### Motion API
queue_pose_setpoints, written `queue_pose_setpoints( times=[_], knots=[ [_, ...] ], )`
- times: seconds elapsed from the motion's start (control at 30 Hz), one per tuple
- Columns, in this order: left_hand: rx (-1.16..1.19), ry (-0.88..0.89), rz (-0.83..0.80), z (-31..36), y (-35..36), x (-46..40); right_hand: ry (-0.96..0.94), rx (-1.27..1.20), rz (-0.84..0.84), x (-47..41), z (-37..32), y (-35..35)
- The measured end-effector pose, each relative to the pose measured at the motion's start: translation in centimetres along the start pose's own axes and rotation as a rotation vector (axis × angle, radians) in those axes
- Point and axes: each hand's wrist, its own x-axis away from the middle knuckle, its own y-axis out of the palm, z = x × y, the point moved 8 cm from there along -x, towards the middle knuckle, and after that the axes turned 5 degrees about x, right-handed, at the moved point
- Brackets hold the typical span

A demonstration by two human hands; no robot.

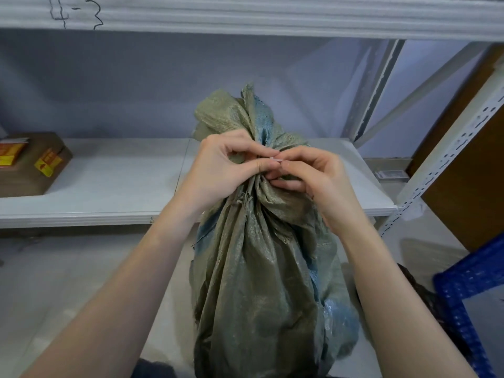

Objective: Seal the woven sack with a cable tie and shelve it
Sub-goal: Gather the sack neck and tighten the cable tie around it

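A grey-green woven sack with blue patches stands upright on the floor in front of me, its neck gathered into a bunch with the loose top fanned above. My left hand and my right hand meet at the neck. Their thumbs and forefingers pinch a thin white cable tie that lies against the gathered fabric. Most of the tie is hidden by my fingers and the sack. A white metal shelf runs behind the sack at neck height.
A brown cardboard box with yellow labels sits at the shelf's left end. A perforated white upright stands at the right, with a brown panel behind it. A blue rack frame is at lower right. Another shelf beam runs overhead.
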Motion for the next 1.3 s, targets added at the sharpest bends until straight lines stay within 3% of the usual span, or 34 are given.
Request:
queue_pose_setpoints(
  times=[0.13,0.3,0.73,1.1,1.3],
  knots=[
    [0.01,-0.013,0.02,-0.3,-0.2,-0.1,0.035,-0.037,0.057,-0.1,0.1,0.0],
    [0.025,-0.014,-0.02,0.0,0.5,0.0,-0.071,0.375,0.014,-0.1,-0.2,0.9],
    [-0.093,0.027,-0.066,0.7,0.3,0.0,-0.106,0.247,-0.031,-0.3,-0.2,0.6],
    [-0.168,0.03,-0.074,0.1,0.2,0.1,-0.015,0.149,-0.032,-0.2,0.6,0.4],
    [-0.208,0.032,-0.054,-0.8,-0.2,0.1,0.031,0.076,0.052,-0.2,0.3,-0.8]
  ],
)
